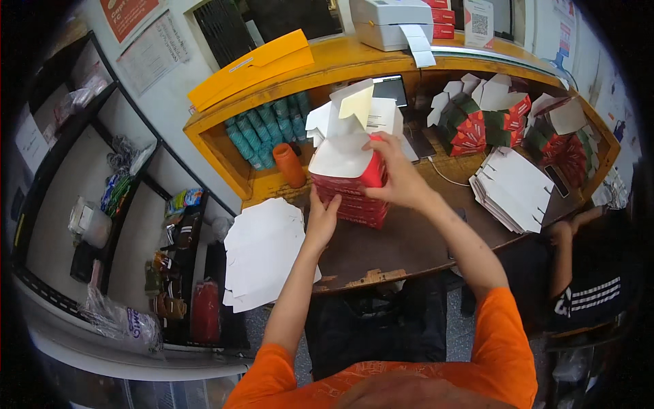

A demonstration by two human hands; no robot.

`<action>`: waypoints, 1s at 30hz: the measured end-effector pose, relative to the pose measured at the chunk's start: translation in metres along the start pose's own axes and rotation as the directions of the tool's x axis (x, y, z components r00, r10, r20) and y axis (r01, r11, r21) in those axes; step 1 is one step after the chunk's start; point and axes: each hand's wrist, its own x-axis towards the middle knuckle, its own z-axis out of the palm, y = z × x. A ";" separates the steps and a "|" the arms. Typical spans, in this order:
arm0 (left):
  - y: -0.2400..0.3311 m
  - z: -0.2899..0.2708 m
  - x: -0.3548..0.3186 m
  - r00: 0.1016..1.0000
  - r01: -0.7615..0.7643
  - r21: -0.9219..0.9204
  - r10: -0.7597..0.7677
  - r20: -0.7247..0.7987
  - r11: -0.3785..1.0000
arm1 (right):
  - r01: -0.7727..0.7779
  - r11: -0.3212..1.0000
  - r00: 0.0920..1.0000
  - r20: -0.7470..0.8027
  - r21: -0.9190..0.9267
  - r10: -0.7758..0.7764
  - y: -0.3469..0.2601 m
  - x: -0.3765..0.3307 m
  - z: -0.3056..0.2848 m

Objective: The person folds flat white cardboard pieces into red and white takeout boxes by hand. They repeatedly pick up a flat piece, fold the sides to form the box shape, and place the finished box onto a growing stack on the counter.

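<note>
Carton blanks (262,252) are lying left of the carton stack (357,203); a printer (385,28) is standing behind (on the ledge (334,58)).

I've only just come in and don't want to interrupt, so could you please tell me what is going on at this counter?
A person in an orange top holds a stack of red cartons with both hands: the left hand is at its lower left, the right hand at its upper right. The top carton's white flaps stand open. Flat white card sheets lie to the left, and another pile of white card lies to the right, in front of open-topped red-and-green cartons.
</note>
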 end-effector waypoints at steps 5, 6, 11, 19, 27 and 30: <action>0.007 -0.014 0.005 0.967 -0.186 0.089 0.198 -0.161 0.979 | 0.009 1.000 0.984 -0.176 -0.004 -0.010 -0.016 -0.012 0.012; 0.022 -0.011 0.001 0.960 -0.209 0.109 0.225 -0.168 0.972 | 0.022 1.000 0.983 -0.182 -0.010 -0.024 -0.011 -0.011 0.011; 0.067 -0.002 -0.007 0.763 -0.506 0.626 0.646 0.003 0.594 | -0.013 0.997 0.979 -0.205 -0.072 -0.002 -0.007 -0.009 0.027; 0.092 0.026 0.000 0.798 -0.530 0.771 0.516 0.312 0.353 | 0.025 0.999 0.995 -0.096 -0.027 -0.027 -0.005 -0.014 0.014; 0.095 0.032 0.001 0.786 -0.543 0.778 0.517 0.339 0.316 | 0.023 0.994 0.994 0.100 0.111 -0.034 0.013 -0.026 -0.019; 0.094 0.034 0.000 0.785 -0.528 0.796 0.526 0.326 0.295 | 0.087 0.996 0.975 0.204 -0.005 -0.084 0.021 -0.029 -0.017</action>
